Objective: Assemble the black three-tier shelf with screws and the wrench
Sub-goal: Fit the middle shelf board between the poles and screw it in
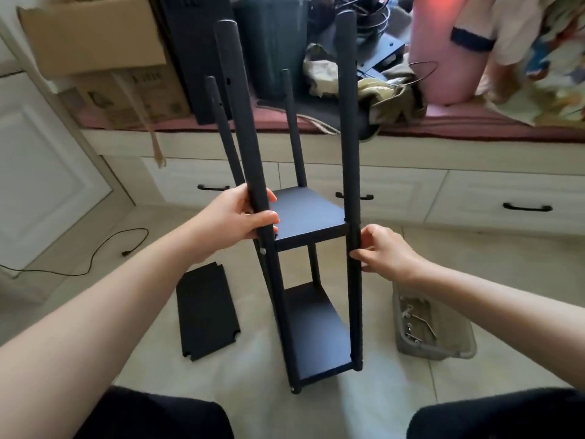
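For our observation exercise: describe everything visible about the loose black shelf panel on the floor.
The loose shelf panel is a flat, matte black rectangle with notched corners. It lies flat on the pale tiled floor, left of the half-built shelf frame, slightly angled. Neither hand touches it; nothing rests on it.

We count four black posts (250,172); two boards (308,213) fitted between them; one loose board (205,312) on the floor; one tray (443,346) of hardware; two hands (235,217); two cardboard boxes (95,36); three drawer handles (527,207).
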A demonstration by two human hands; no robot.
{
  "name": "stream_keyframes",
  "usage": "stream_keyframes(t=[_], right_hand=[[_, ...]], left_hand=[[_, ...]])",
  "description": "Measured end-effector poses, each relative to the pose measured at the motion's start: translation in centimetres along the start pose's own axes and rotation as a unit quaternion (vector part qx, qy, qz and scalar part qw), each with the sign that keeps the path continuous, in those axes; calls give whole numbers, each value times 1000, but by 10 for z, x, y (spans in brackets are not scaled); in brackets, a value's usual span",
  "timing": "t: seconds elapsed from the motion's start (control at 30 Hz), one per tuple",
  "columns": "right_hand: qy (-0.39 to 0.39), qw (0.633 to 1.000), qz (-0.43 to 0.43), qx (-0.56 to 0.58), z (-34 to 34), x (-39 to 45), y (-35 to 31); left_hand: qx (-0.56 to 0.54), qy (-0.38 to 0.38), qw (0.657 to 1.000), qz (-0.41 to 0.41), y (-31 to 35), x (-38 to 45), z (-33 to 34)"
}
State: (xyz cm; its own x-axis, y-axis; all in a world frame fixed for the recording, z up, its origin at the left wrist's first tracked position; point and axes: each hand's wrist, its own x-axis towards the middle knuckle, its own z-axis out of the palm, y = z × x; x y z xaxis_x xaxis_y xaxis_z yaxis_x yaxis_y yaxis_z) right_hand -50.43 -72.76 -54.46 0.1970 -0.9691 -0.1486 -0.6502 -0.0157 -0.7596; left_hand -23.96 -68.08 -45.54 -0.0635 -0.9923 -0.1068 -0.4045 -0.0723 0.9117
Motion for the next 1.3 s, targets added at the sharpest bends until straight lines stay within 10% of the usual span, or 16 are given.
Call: stream_keyframes(t=[0.9, 1.13, 1.3], right_hand=[[-73, 990, -37, -114, 10, -40, -15], [-22, 994, -94, -50, -6, -43, -29], [-38, 992, -101, -62, -10, -44, -34]], left_hand=[[168, 116, 979, -12, -67, -39, 39], [193, 21, 955, -224, -56, -53, 66], [278, 76, 956, 43, -46, -59, 111]])
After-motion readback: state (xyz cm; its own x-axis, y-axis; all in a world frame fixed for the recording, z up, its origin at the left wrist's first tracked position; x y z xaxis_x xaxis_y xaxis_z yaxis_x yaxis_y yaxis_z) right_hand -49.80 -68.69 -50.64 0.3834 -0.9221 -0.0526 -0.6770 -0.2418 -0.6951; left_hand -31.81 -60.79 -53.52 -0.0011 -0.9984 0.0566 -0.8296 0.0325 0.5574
